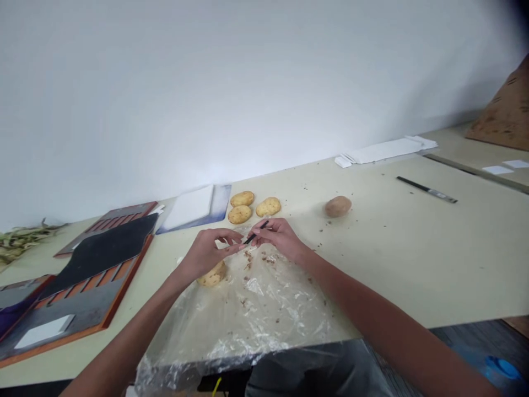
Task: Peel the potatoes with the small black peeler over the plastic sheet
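My right hand (275, 236) pinches a thin black tool (257, 231) above a clear plastic sheet (264, 309). The fingertips of my left hand (212, 249) meet the lower end of that tool; anything smaller between them is too small to make out. A yellow potato (212, 274) lies on the sheet below my left hand, partly hidden by it. Brown peel scraps (248, 259) are scattered on the sheet. Beyond my hands sit three yellow potatoes, one (268, 207) to the right of the other two. A browner potato (338, 206) lies farther right.
On the left are red-edged boards (111, 292) with a black cloth (103, 248). A white block (192, 207) rests on a blue-white sheet near the wall. A dark strip (425, 189) and white papers (388, 150) lie at the right, with a brown box (502, 113) beyond.
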The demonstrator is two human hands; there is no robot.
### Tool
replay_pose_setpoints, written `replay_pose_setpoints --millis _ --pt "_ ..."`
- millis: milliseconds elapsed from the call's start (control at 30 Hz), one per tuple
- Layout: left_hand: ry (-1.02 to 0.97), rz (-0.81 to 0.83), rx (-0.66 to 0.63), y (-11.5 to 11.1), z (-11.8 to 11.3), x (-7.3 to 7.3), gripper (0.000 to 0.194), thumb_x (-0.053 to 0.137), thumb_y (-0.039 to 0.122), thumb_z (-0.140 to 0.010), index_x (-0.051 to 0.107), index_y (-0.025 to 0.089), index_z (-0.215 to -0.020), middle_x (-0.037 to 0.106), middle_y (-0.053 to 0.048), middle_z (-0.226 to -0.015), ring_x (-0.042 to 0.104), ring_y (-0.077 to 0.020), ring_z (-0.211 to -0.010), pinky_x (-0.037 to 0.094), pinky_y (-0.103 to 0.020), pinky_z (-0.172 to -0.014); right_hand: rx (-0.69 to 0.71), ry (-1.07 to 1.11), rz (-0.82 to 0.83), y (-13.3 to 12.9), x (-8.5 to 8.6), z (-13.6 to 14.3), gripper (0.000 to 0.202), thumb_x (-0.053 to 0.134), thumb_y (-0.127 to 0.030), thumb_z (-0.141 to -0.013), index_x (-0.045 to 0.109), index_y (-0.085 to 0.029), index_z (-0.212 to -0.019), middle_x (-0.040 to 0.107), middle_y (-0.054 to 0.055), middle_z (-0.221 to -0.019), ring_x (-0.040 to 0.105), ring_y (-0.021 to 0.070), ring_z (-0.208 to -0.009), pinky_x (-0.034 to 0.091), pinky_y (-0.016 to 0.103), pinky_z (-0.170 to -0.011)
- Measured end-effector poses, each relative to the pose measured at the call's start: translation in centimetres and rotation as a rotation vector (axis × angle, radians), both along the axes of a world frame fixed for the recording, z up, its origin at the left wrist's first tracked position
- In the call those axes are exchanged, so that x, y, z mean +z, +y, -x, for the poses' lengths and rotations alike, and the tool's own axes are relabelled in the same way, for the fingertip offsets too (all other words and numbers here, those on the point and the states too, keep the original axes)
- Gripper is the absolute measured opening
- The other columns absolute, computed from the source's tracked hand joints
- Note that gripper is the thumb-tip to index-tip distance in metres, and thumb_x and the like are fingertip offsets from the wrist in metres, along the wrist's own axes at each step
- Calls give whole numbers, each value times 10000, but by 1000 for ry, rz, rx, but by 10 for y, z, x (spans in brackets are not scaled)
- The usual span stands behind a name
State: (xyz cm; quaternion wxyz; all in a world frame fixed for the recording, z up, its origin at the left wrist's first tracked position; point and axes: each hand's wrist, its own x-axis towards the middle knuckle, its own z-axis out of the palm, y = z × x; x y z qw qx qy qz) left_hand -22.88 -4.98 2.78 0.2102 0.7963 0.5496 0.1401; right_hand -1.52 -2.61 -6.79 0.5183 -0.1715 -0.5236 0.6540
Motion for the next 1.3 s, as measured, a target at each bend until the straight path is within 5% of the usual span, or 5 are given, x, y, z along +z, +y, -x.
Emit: replay_pose_setpoints --millis 300,433,700,1000,1300 --pt "106 69 -103 8 5 -15 380 652 509 -953 703 133 -978 720 -7 -893 691 -129 -811 627 -305 -804 -7 1 -32 8 0 -8 180 701 -292 -993 700 -115 -961 724 24 -889 711 151 -777 614 337 -763" --pt "138 18 -133 2 9 -4 377 630 518 -963 721 153 -995 745 -23 -936 697 -126 -825 627 -313 -831 -80 27 9 20 -2 -18 175 693 -287 -997 692 -115 -970 722 34 -934 705 149 -790 614 332 -759" --pt "211 -39 -396 2 -17 18 332 549 438 -1016 705 234 -1227 716 -55 -1298 656 -194 -1236 521 -466 -1142 -169 79 91 30 -7 -30 159 689 -274 -997 681 -116 -980 710 34 -948 689 142 -778 606 313 -731" --pt "283 -196 -316 28 -26 -12 306 660 445 -961 690 153 -1048 717 -39 -1031 689 -149 -943 623 -362 -916 -201 115 158 32 -7 -31 174 686 -285 -1001 678 -117 -956 709 26 -916 684 136 -752 600 304 -716" --pt "241 -219 -258 50 -36 -25 432 690 475 -931 633 166 -1228 659 -81 -1252 652 -216 -1138 597 -450 -1018 -185 144 204 31 -10 -26 163 690 -275 -998 681 -115 -969 710 29 -930 680 133 -747 599 299 -710"
